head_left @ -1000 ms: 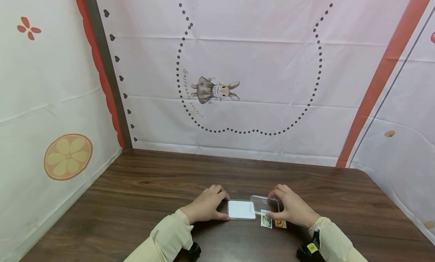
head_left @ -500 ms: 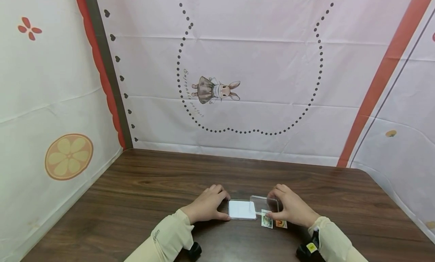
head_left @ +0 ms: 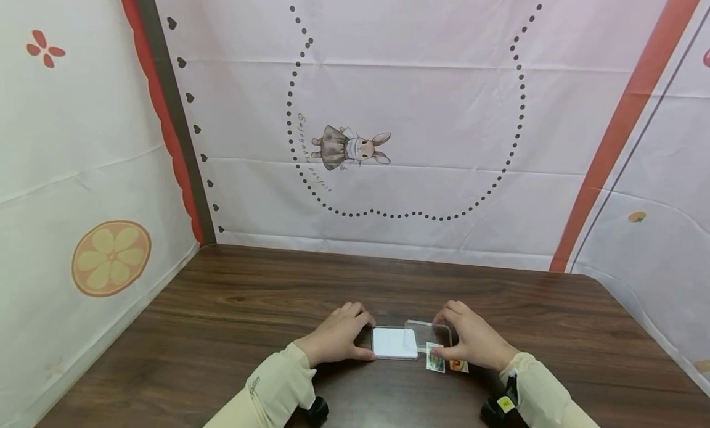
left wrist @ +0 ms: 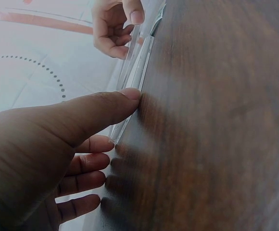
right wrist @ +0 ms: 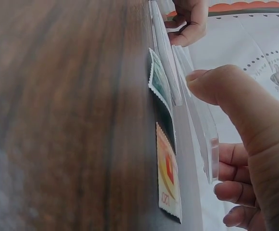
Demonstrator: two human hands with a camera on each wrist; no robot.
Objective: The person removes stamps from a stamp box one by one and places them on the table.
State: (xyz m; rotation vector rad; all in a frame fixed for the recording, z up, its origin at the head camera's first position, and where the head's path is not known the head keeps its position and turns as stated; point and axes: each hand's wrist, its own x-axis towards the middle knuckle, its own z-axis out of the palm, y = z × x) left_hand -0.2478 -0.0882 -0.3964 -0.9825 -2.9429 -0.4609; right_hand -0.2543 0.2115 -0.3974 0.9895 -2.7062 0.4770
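Note:
A shallow clear plastic box (head_left: pixel 394 343) with a white insert lies on the table. My left hand (head_left: pixel 337 335) holds it at its left end, thumb on the near corner and fingers at the far one. My right hand (head_left: pixel 476 338) grips a clear plastic lid (head_left: pixel 424 333) by its near and far edges. In the right wrist view the lid (right wrist: pixel 203 130) is raised off the table and tilted, its left end overlapping the box's right end. Beneath it lie two postage stamps, a green one (right wrist: pixel 160 82) and an orange one (right wrist: pixel 168 180), partly covered by my right hand in the head view.
The brown wood-grain table (head_left: pixel 266 286) extends well beyond both hands. A white printed cloth (head_left: pixel 421 119) hangs behind it, with more cloth along the left and right sides. Black wrist cameras (head_left: pixel 317 411) sit under both cuffs.
The right hand has shifted slightly left with the lid, bringing it further over the box's right end. The left hand and the box hold still; the stamps stay in place.

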